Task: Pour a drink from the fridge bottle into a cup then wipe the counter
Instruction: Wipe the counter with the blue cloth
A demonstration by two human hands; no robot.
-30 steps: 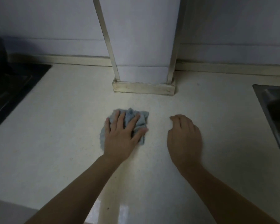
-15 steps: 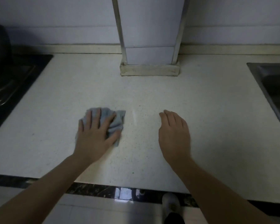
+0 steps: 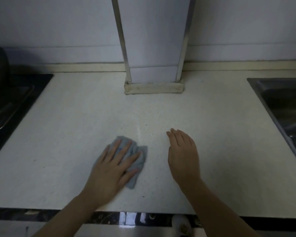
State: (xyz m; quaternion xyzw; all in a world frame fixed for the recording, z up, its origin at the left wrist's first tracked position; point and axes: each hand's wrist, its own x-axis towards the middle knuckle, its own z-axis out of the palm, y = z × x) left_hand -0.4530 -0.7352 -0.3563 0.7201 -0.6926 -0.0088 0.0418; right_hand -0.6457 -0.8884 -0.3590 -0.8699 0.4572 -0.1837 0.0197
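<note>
left hand [image 3: 112, 170] flat on cloth [image 3: 138, 160]

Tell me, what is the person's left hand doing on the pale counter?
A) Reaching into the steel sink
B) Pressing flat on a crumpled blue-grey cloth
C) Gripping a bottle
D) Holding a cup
B: the left hand lies with its fingers spread flat on the crumpled blue-grey cloth, which sits on the pale speckled counter.
</note>
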